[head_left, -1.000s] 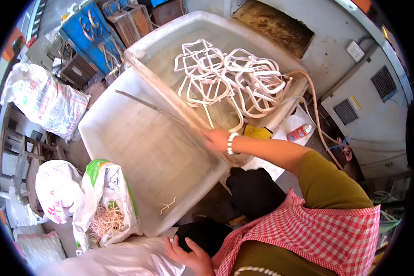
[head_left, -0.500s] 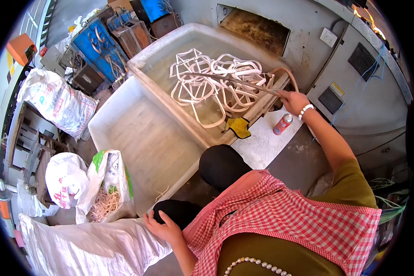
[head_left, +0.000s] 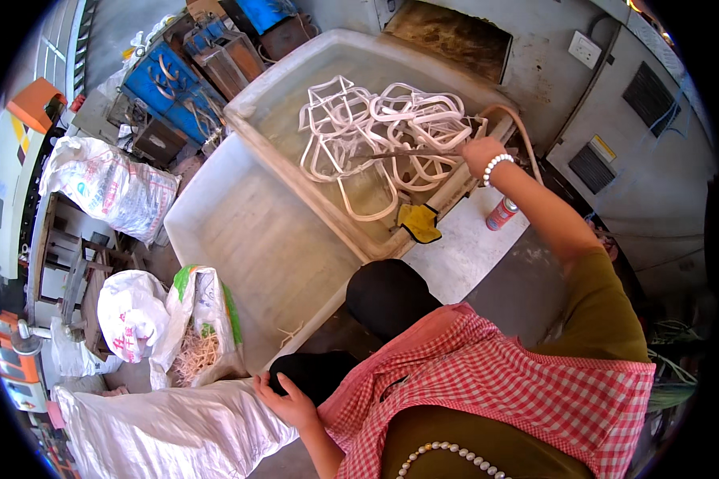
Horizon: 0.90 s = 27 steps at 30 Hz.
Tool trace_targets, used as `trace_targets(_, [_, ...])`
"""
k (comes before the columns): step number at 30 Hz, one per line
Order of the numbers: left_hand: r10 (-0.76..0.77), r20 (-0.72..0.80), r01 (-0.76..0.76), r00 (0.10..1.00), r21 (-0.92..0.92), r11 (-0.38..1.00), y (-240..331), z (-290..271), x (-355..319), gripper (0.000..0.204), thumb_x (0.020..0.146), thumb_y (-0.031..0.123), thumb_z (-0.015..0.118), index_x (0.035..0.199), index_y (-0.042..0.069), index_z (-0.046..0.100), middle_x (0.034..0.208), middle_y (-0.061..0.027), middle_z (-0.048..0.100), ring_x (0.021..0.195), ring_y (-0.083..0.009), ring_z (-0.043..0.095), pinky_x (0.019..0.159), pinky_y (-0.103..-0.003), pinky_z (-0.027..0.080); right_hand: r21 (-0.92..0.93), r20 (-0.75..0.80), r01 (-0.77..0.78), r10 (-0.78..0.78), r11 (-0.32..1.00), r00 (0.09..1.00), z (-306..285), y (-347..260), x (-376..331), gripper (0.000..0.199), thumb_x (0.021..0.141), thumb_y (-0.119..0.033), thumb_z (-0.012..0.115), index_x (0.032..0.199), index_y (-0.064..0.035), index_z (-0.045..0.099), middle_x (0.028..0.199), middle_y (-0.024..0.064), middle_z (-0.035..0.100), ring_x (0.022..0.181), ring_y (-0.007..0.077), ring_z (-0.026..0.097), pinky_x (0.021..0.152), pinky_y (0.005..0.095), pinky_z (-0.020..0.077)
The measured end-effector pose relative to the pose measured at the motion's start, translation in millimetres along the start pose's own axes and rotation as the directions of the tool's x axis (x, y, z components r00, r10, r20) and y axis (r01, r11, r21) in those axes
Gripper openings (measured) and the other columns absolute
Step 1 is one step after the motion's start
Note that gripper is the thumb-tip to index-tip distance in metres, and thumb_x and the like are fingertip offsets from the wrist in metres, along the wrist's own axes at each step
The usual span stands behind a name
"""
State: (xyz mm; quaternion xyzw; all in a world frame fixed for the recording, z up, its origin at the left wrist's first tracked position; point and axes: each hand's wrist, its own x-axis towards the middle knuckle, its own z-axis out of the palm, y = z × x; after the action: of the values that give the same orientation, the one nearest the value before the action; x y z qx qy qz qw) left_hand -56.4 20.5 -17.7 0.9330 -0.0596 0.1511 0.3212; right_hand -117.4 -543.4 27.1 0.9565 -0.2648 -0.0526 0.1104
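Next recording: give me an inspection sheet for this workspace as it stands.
Surface: two pale shallow tubs side by side; the near tub holds almost nothing.
Job's things: white loop-shaped frames piled in the far tub, which holds water; thin rod reaching into them.
Clutter: yellow glove on the tub rim; spray can on the floor; white sacks at left.
Grippers: right hand grips the rod; left hand rests on a large white sack.
Cables: hose bending over the far tub's corner.
Surroundings: grey cabinets, blue bins.
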Motion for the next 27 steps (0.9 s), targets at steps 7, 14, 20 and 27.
trace_targets(7, [-0.02,-0.029,0.021,0.999,0.047,0.999,-0.9,-14.8,-9.9,0.035,0.093,0.019,0.053,0.113,-0.01,0.051,0.127,-0.0271,0.047,0.121,-0.0408,0.043,0.105,-0.045,0.031,0.156,0.001,-0.006,0.006,0.988,1.0,29.8,15.6,3.9,0.029,0.077,-0.014,0.056,0.104,-0.0153,0.067,0.082,0.0157,0.067,0.08,0.0331,0.065,0.069,0.0441,0.0516])
trace_targets(14, [-0.027,-0.043,0.033,0.999,0.144,0.989,-3.0,-25.7,-12.5,0.037,0.094,0.022,0.051,0.115,-0.008,0.05,0.125,-0.0255,0.048,0.119,-0.0393,0.044,0.104,-0.044,0.031,0.363,0.092,-0.122,0.094,0.924,0.991,59.1,8.3,-3.4,0.027,0.08,-0.018,0.053,0.103,-0.0157,0.067,0.085,0.0164,0.067,0.081,0.0351,0.064,0.072,0.0453,0.0512])
trace_targets(20, [-0.028,-0.029,0.033,0.999,0.209,0.977,4.3,-26.2,-8.4,0.035,0.093,0.019,0.051,0.113,-0.009,0.051,0.13,-0.0276,0.045,0.122,-0.0413,0.042,0.105,-0.046,0.03,0.414,0.068,-0.101,0.08,0.905,0.994,91.6,-40.6,32.0,0.03,0.079,-0.022,0.057,0.108,-0.0166,0.065,0.087,0.0157,0.067,0.083,0.0352,0.063,0.074,0.0451,0.0502])
trace_targets(27, [-0.043,-0.033,0.049,0.999,0.227,0.973,23.1,-41.6,-8.9,0.043,0.094,0.022,0.055,0.121,-0.011,0.049,0.118,-0.0296,0.053,0.111,-0.0421,0.05,0.1,-0.044,0.037,0.827,0.24,-0.146,-0.105,0.543,0.965,102.3,-22.6,40.4,0.033,0.081,-0.02,0.066,0.112,-0.0101,0.066,0.061,0.0019,0.058,0.054,0.0095,0.051,0.052,0.0277,0.0436])
